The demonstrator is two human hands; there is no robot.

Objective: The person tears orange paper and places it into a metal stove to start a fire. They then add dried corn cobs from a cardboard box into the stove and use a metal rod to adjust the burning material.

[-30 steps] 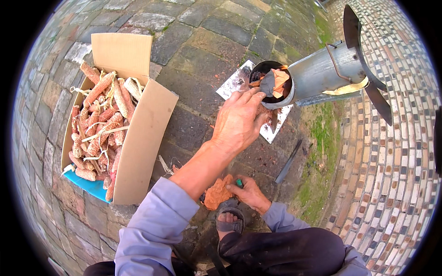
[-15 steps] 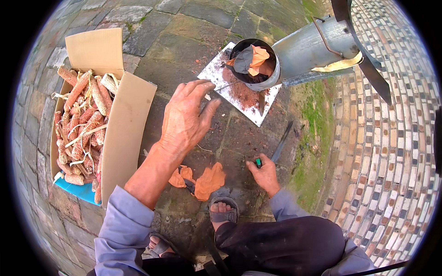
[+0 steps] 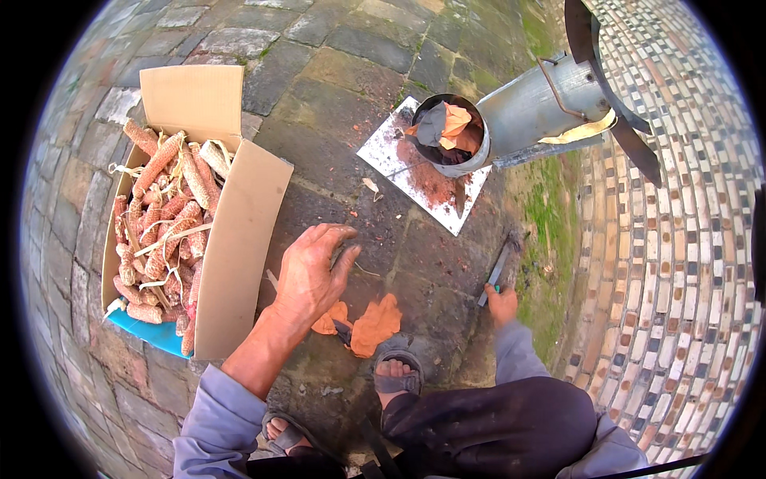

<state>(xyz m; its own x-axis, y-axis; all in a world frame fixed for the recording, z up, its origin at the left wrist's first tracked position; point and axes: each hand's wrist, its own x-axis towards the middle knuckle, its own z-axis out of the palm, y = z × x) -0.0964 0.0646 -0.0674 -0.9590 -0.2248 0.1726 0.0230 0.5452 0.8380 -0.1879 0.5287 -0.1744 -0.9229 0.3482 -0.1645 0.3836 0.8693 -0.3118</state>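
Note:
My left hand (image 3: 313,270) hovers above the paving with its fingers bent and the thumb apart, nothing in its grasp. Orange crumpled paper (image 3: 377,326) with dark patches lies on the ground just below it. My right hand (image 3: 502,306) is closed around a small green lighter (image 3: 496,288), mostly hidden by the fingers. That hand is at the near end of a flat dark metal strip (image 3: 501,262) on the ground; whether it grips the strip too is unclear. Orange and grey paper (image 3: 456,121) sits in the mouth of a round metal stove (image 3: 455,169).
A cardboard box (image 3: 239,263) of corn cobs (image 3: 171,211) stands at the left. Beneath the stove lies a white board (image 3: 447,217) strewn with reddish ash. A metal pipe (image 3: 542,104) slants from the stove to the upper right. Mossy ground (image 3: 554,231) borders patterned paving (image 3: 638,279).
My right hand has moved right to the metal strip's near end, lighter still in it. My left hand has drawn back from beside the stove. The view has shifted slightly.

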